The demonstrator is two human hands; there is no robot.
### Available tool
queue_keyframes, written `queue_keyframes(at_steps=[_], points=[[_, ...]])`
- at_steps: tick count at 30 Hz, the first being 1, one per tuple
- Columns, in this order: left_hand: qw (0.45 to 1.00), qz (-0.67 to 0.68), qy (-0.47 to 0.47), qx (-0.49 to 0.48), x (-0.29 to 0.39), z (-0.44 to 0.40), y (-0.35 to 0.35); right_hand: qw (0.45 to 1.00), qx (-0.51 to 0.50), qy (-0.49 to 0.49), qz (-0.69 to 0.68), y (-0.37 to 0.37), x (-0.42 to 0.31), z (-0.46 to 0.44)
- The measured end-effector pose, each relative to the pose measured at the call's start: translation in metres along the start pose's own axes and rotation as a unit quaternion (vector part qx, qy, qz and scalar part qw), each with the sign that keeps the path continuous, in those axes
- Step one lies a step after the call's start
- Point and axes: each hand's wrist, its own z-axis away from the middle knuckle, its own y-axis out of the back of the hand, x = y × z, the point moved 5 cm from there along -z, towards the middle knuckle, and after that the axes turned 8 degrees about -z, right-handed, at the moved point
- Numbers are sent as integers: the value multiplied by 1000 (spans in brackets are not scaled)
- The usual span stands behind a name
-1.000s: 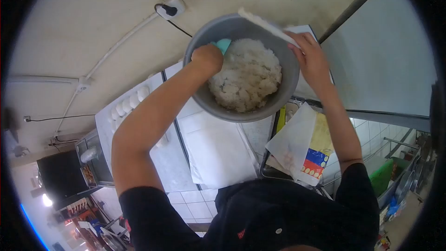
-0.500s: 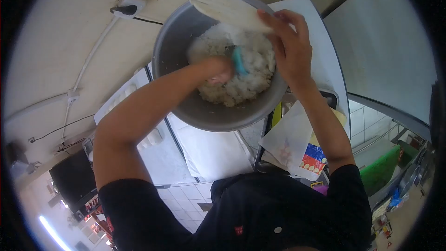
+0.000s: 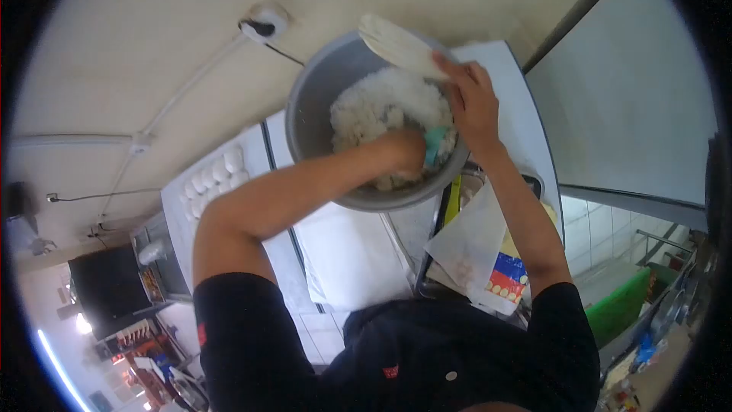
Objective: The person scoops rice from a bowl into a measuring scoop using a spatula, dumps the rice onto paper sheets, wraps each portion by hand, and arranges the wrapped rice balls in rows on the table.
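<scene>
Left hand (image 3: 404, 152) in bowl (image 3: 307, 118), wall socket (image 3: 272, 15), paper (image 3: 471, 240) nearby

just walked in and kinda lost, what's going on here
A person is working over a grey bowl of what looks like white rice. Their left hand is down in it, gripping a teal tool, while their right hand holds a pale paddle over the bowl's far side. White rounded pieces lie off to the left.

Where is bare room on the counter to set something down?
Bare counter lies between the right hand and the grey panel, and, narrower, between the bowl and the white lumps. Crowded: the bowl's near side, with white sheets and a partly paper-covered tray.
</scene>
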Motion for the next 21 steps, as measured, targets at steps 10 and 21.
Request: queue_keyframes(at_steps=[10,21], points=[[851,523,15,57,-69,163,-29,972,-50,-122,-196,63,-80,45],[739,662,47,113,-52,198,-49,965,-246,-88,-32,21,-132,96]])
